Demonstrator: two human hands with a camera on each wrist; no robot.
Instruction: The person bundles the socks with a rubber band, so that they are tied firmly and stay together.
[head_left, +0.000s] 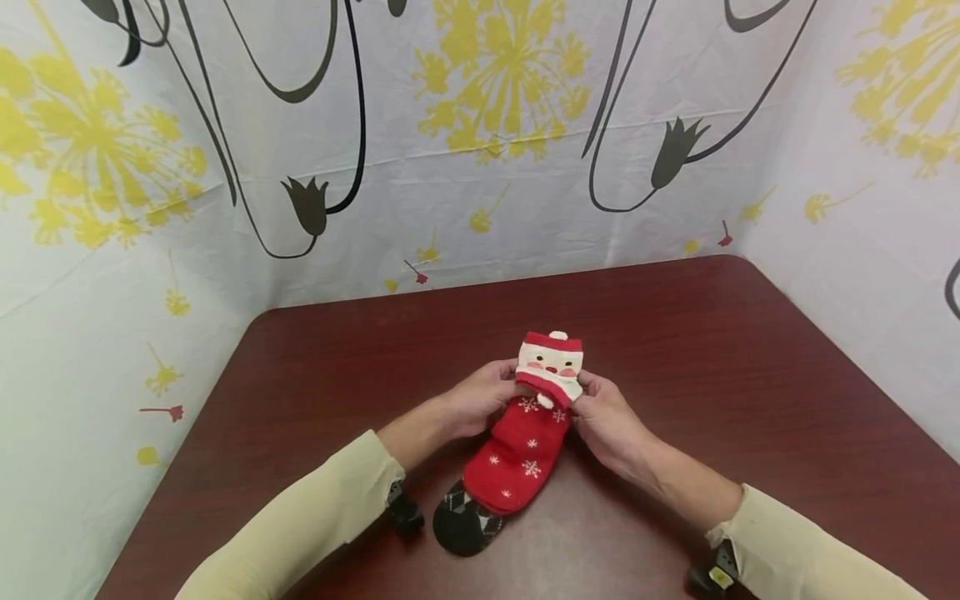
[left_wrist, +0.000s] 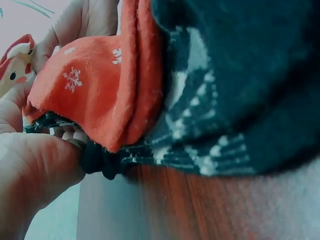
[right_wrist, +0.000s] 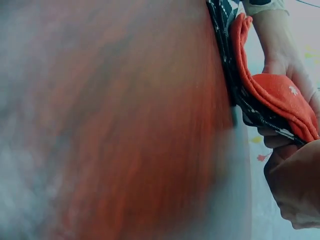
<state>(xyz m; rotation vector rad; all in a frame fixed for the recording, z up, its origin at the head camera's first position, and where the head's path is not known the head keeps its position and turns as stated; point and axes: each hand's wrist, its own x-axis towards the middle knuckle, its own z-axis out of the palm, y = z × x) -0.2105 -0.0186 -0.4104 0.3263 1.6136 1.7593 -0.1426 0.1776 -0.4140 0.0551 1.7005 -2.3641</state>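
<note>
A red sock with white snowflakes lies over a dark patterned sock, whose toe sticks out toward the front of the table. At the far end, the red sock's cuff shows a white face with a red band, folded over. My left hand grips the cuff end from the left side, and my right hand grips it from the right. In the left wrist view the dark sock fills the foreground under the red sock. Some fingertips are hidden behind the fabric.
The dark red wooden table has rounded far corners. Behind and beside it hangs a white cloth printed with yellow and grey flowers. Black cameras are strapped at the left wrist and the right wrist.
</note>
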